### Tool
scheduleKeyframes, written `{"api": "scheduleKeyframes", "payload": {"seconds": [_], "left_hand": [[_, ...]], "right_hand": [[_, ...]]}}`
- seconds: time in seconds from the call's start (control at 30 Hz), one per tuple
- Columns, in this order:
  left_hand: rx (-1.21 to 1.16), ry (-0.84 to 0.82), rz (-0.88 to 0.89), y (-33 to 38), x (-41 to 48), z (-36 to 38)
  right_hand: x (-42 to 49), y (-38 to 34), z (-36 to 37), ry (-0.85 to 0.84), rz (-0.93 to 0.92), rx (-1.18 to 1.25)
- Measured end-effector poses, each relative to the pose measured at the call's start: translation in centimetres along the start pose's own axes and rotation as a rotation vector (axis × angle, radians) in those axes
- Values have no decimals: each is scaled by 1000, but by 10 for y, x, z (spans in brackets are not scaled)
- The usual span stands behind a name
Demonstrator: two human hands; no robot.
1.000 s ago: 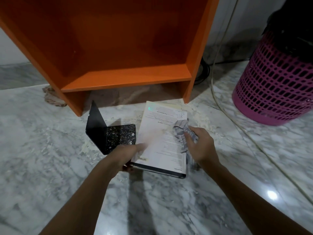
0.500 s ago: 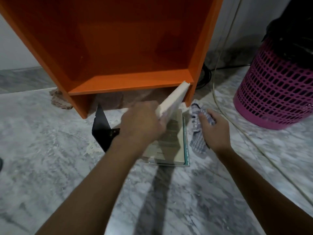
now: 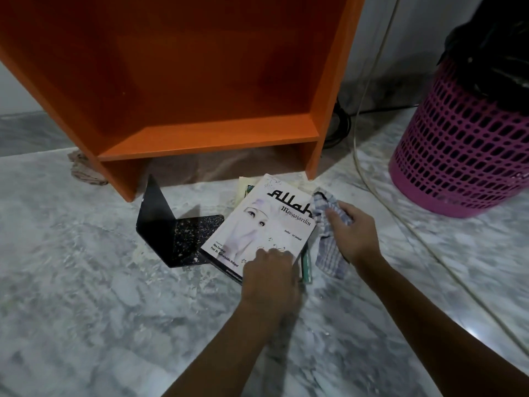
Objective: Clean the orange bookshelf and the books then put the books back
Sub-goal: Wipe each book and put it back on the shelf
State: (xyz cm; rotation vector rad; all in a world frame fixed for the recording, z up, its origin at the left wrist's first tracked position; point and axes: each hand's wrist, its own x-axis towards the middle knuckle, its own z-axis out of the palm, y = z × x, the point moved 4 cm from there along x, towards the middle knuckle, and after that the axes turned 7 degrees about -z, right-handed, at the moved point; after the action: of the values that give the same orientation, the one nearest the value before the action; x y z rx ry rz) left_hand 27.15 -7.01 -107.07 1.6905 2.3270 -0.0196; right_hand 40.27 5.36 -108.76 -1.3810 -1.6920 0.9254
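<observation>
Book (image 3: 257, 224) face-up atop other books (image 3: 306, 263), long axis toward orange bookshelf (image 3: 211, 138) | left hand (image 3: 270, 272) on near corner, grip cannot be told | right hand (image 3: 353, 233) clutching checked cloth (image 3: 329, 253) at right edge, best placed to wipe

1. I have a single view. It comes from a wide-angle camera worn on the person's head, looking forward and steeply down at a marble floor (image 3: 86, 282).
2. The camera is close. The left hand (image 3: 270, 277), holding a book (image 3: 257, 224), and the right hand (image 3: 353, 234), gripping a cloth (image 3: 329, 253), reach in from the bottom edge to mid-frame.
3. It faces an orange bookshelf (image 3: 211, 138), which fills the top of the frame, with its lowest shelf seen from above.
4. A pink basket (image 3: 458, 156) is cropped by the right edge.
</observation>
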Motion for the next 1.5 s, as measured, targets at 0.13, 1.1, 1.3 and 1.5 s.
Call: {"api": "scheduleKeyframes", "payload": {"seconds": [0.13,1.1,1.3,1.5], "left_hand": [[-566,34,-162,-30,12,-11],[-1399,-204,-746,-167,34,29],[-1491,-249,-779,-174,30,30],[-1563,-237,-734,-159,27,31]], "right_hand": [[-2,4,-8,0,-99,-22],[61,-56,74,-106,-473,-456],[-56,-90,144,-660,-1046,-451],[-6,-84,161,-533,-735,-444]]}}
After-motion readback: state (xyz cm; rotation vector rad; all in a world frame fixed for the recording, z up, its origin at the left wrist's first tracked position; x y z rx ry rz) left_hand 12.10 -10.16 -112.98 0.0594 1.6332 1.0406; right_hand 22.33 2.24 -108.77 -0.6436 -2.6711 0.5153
